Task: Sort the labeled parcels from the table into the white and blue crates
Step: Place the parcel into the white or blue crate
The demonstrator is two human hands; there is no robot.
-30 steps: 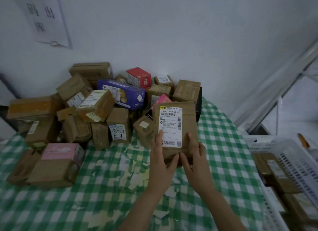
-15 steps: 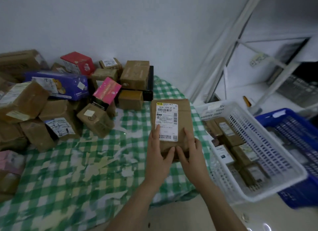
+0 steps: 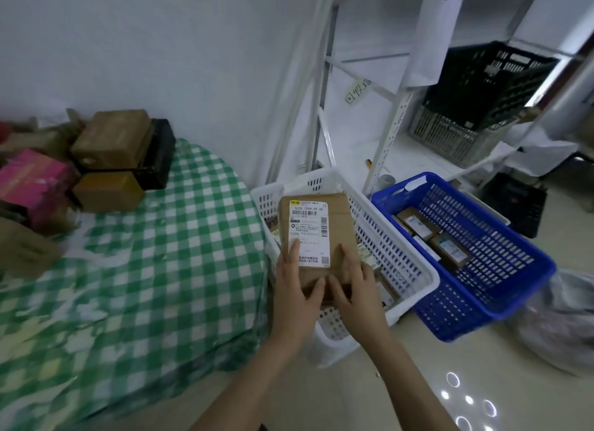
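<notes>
One brown parcel (image 3: 340,225), held over the white crate (image 3: 414,271), just past the table's (image 3: 180,237) right edge. Left hand (image 3: 299,290) and right hand (image 3: 358,290) both grip its lower end. Label (image 3: 310,234) reads "502D T098-69 69", then "T098"; smaller print illegible. Blue crate (image 3: 514,271) beside it holds at least three labelled parcels. Table's far edge: two brown boxes (image 3: 112,138), one black box (image 3: 160,154), one pink box (image 3: 29,180).

Both bare forearms reach forward, converging toward the wrists. The left hand (image 3: 297,290) and right hand (image 3: 358,290) sit side by side, backs to the camera, thumbs almost meeting (tips angled inward). Each grips the lower end of one parcel (image 3: 340,218), with a finger straight up its face.
</notes>
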